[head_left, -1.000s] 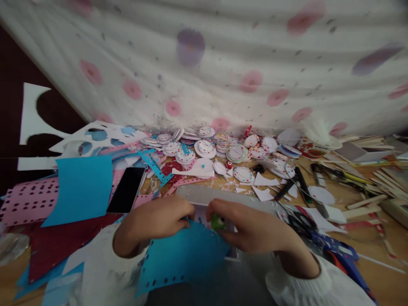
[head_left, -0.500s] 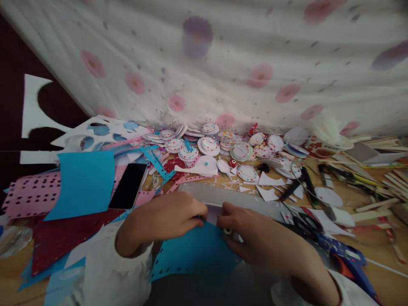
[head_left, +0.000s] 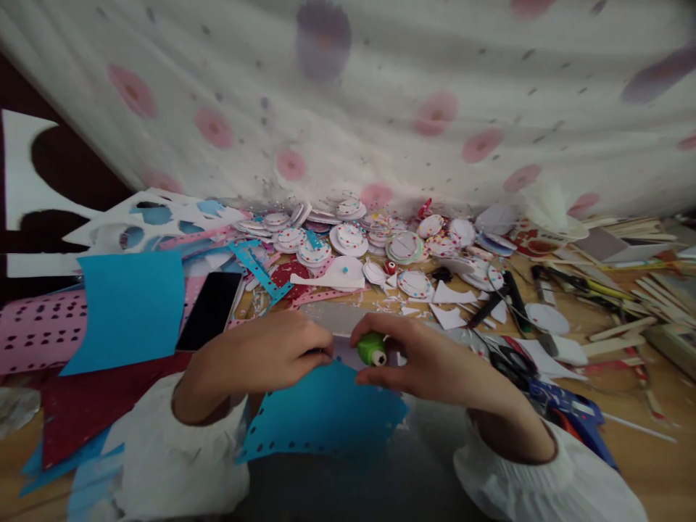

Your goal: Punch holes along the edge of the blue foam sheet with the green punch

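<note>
My left hand is closed in a pinch at the top edge of a blue sheet of paper. Small dark holes run along that sheet's lower left edge. In my curled right hand sits a small green paper punch with a pale end, just above the sheet's upper right part. The thumb lies below the punch and the fingers arch over it. The blue sheet hangs toward me over a dark area, its right edge apart from the right thumb.
Left of me lie a black phone, another blue sheet and pink punched paper. Decorated paper discs are heaped at the back. Scissors, a blue glue gun and wooden sticks lie at right.
My right hand has lifted and opened out around the punch, so its green body now shows. It has moved slightly away from the left hand, which still pinches the sheet. The view has shifted a little.
</note>
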`<state>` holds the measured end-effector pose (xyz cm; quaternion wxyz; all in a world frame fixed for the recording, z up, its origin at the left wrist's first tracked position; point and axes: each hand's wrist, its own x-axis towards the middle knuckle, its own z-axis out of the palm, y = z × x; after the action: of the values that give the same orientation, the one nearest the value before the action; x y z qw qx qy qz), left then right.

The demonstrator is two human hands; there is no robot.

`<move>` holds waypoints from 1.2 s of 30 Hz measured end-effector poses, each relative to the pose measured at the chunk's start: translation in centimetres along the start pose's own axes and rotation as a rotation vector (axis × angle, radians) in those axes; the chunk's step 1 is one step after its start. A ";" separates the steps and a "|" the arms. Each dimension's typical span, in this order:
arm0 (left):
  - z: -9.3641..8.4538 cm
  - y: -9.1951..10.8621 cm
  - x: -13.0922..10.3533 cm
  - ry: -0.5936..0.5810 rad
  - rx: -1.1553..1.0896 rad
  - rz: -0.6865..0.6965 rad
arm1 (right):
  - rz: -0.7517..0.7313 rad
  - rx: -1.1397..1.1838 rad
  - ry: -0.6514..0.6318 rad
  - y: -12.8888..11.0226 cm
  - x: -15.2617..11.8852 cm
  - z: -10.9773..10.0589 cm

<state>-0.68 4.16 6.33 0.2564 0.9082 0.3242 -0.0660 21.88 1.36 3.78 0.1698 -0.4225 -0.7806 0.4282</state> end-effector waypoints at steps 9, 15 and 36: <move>0.2 0.8 0.2 0.043 -0.009 -0.011 | -0.076 0.053 0.012 -0.2 -0.4 0.1; 0.2 1.4 0.5 0.041 0.018 -0.022 | 0.005 0.028 0.027 0.0 -0.3 0.4; 1.2 0.5 0.6 0.007 -0.021 0.000 | -0.014 0.103 -0.142 0.3 0.9 2.1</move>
<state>0.13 3.57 5.35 0.2647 0.9057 0.3259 -0.0594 20.15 1.09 2.19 0.1388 -0.3762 -0.7705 0.4954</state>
